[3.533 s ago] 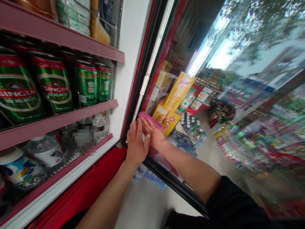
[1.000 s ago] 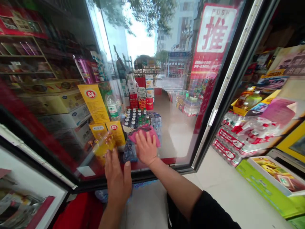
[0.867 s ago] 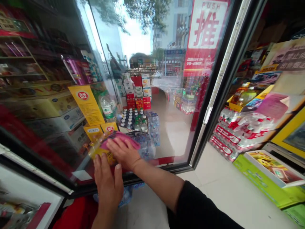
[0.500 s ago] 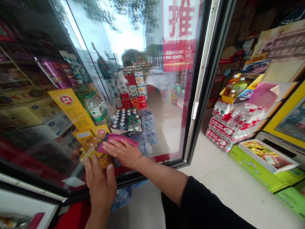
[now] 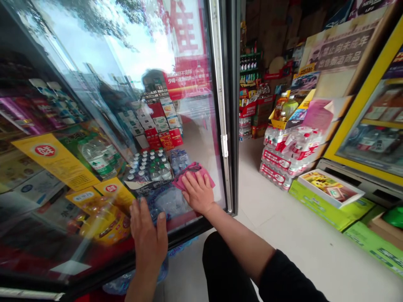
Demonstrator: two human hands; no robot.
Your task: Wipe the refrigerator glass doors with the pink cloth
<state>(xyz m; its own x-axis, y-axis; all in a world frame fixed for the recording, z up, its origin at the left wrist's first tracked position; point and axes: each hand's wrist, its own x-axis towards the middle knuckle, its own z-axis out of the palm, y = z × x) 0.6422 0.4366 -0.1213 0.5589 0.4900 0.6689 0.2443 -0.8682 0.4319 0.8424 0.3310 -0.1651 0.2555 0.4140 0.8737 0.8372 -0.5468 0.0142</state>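
My right hand (image 5: 199, 193) presses a pink cloth (image 5: 206, 173) flat against the glass door (image 5: 201, 126), low down and near its right-hand frame. Part of the cloth lies bunched under my fingers, with a dark patterned patch along its upper side. Lower on the left, my left hand (image 5: 148, 233) rests at the bottom edge of the door, fingers stretched out, thumb apart and nothing held. Through the glass, or mirrored in it, appear bottles (image 5: 151, 165), a yellow carton (image 5: 55, 161) and stacked boxes; which are reflections I cannot tell.
A black door frame (image 5: 232, 126) runs up the right side of the glass. Beyond it stand shrink-wrapped bottle packs (image 5: 280, 157), green cartons (image 5: 330, 205) and a yellow-edged fridge (image 5: 335, 157) on a pale tiled floor (image 5: 252, 218). Plastic-wrapped bottles (image 5: 118, 283) lie below the door.
My right hand has slid the pink cloth rightward across the glass, away from my left hand. My left hand stays at the door's lower edge. The view has turned to the right.
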